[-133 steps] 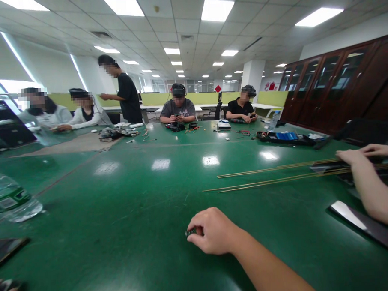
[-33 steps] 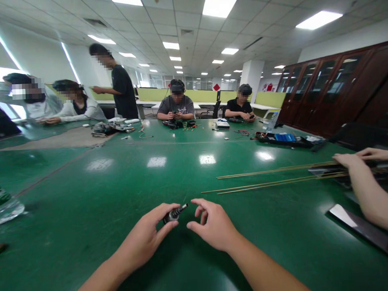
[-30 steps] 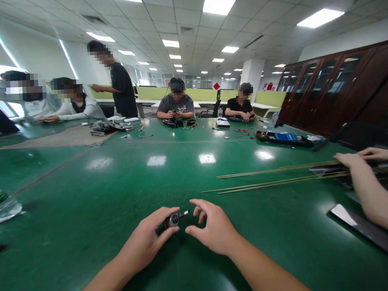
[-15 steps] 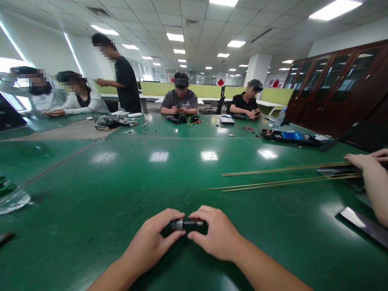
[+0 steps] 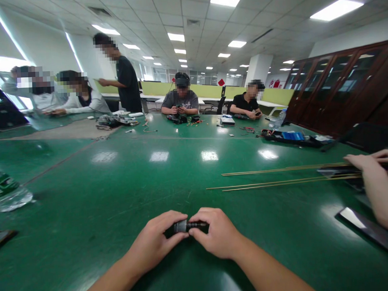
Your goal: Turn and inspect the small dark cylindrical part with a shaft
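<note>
A small dark cylindrical part (image 5: 187, 226) with a metal tip lies level between my two hands, just above the green table (image 5: 118, 183). My left hand (image 5: 156, 243) pinches its left end with thumb and fingers. My right hand (image 5: 217, 234) closes its fingertips on the right end, where the thin tip is. Both hands touch each other over the part, low in the middle of the view.
Long thin brass rods (image 5: 279, 176) lie to the right, under another person's hands (image 5: 371, 167). A water bottle (image 5: 6, 192) lies at the far left, a dark flat device (image 5: 368, 230) at the right. Several people sit at the far end among tools.
My left hand brought the part in from the left. My right hand, first alone on a small piece, then open beside the part, has closed on its tip, and the part has turned level.
</note>
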Motion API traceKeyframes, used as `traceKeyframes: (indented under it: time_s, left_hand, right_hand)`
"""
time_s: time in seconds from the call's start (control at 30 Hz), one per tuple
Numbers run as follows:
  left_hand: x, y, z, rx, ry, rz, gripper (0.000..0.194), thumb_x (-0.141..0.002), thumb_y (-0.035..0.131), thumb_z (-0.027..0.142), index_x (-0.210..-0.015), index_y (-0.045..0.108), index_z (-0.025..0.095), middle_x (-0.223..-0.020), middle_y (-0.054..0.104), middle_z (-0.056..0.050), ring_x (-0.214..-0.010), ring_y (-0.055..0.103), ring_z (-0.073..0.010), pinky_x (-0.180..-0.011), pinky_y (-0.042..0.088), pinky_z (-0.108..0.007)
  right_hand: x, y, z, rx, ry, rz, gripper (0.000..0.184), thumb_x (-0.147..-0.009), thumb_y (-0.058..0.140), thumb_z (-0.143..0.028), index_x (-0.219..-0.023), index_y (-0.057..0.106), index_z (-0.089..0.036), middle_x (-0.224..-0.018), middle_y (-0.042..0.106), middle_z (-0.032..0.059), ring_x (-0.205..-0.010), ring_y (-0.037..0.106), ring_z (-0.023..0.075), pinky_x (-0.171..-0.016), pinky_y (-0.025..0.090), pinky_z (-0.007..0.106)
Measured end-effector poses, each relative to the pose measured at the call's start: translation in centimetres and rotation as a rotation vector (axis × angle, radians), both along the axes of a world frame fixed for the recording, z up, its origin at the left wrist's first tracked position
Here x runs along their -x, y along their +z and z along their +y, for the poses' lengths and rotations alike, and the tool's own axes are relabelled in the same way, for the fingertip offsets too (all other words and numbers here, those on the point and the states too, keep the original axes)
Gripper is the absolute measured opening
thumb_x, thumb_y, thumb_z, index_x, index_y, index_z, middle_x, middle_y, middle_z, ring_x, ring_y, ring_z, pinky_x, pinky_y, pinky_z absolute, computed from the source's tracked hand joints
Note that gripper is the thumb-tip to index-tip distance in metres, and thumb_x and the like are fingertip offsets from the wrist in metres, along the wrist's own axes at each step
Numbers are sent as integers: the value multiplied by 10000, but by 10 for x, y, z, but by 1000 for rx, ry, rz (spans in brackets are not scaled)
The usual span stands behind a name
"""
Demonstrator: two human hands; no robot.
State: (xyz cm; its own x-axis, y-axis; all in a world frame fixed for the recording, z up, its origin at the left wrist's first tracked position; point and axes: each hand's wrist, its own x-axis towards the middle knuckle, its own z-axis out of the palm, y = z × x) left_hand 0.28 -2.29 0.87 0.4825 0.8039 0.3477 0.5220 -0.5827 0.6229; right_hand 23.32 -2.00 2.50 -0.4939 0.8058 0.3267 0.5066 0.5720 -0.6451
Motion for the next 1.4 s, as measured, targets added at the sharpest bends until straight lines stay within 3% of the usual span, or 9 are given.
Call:
traceKeyframes:
  time_s: [1.4]
  left_hand:
    - [4,-1,0,-119,17,10,330,-876,705,320,-1197,643,276,-1127,711,-37,-1033,679,-187,-931,562,-315]
  right_hand:
    - [-1,6,0,-10,22,-10,114,-866,687,-250,-956,754,-228,-854,709,16,-786,634,165,-735,440,268]
